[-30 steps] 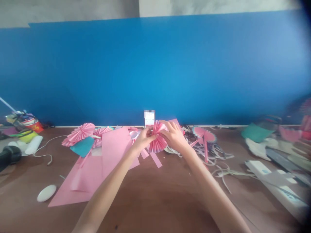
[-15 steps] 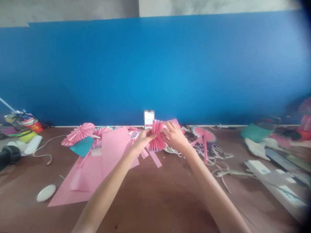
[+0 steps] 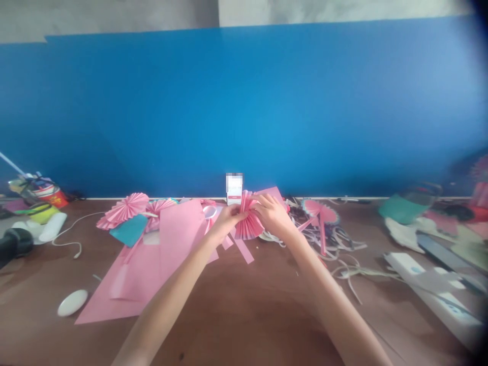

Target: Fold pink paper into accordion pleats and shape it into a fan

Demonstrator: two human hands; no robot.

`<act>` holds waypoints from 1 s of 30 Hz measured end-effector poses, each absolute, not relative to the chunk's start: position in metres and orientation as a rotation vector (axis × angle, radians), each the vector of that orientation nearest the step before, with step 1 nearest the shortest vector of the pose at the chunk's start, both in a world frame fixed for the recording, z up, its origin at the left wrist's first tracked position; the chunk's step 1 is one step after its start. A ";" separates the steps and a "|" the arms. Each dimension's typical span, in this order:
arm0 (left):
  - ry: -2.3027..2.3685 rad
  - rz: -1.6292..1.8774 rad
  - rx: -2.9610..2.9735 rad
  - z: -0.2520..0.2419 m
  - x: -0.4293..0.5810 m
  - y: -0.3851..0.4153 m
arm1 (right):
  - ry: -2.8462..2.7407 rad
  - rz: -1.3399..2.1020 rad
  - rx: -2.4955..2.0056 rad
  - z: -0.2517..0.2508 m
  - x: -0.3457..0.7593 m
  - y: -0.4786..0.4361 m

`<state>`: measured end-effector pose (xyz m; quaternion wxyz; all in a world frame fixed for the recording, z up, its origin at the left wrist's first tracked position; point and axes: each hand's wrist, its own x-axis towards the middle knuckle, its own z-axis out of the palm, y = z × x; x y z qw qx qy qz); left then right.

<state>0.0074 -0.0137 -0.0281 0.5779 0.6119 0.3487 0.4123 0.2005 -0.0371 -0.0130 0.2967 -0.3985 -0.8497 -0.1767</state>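
1. Blue panelling [image 3: 244, 112] backs a brown counter [image 3: 251, 310]; near the counter's far edge a pink pleated fan [image 3: 248, 230] is held between two hands, just in front of an upright phone [image 3: 234, 196].
2. Left hand [image 3: 227, 219]: its thumb and fingers grasp the fan's left side close to the gathered middle. Best used as the anchor, I would say, with a pinch firm enough to hold the gather but not so hard that it flattens the folds.
3. Right hand [image 3: 273, 215]: its fingers curl over the fan's right side and grasp it near the same middle. How the fingertips meet is too blurred to tell.
4. Pleats flare out above and below the fingers. They are probably best worked evenly, a fold or two at a time, pressing along the creases; sideways force could crush or tear the paper.
5. Folded paper tends to spring apart, so one hand should hold firm whenever the other shifts its grasp.
6. A pink paper strip [image 3: 244, 248] lies just below the fan, and large pink sheets [image 3: 179, 231] lie to its left; a slightly raised hold should avoid snagging them.
7. White cords [image 3: 345, 274] tangle beside the right forearm, a second fan [image 3: 331, 215] near them; that elbow is best moved sparingly.
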 end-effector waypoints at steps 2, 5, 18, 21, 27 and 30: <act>0.811 0.959 1.409 -0.028 0.007 -0.014 | -2.250 -0.459 -1.057 -0.013 0.202 -0.036; 0.814 0.958 1.400 -0.026 0.008 -0.016 | -2.250 -0.425 -1.082 -0.013 0.201 -0.037; 0.825 1.093 1.356 -0.034 0.007 -0.009 | -2.116 -0.366 -1.076 -0.015 0.204 -0.033; 0.927 1.094 1.320 -0.037 0.004 -0.002 | -2.027 -0.332 -1.111 -0.010 0.216 -0.032; 1.015 1.053 1.278 -0.047 0.002 0.001 | -1.876 -0.136 -1.542 -0.002 0.262 -0.033; 1.045 0.985 1.259 -0.050 0.006 -0.003 | -1.803 -0.015 -1.820 -0.006 0.282 -0.032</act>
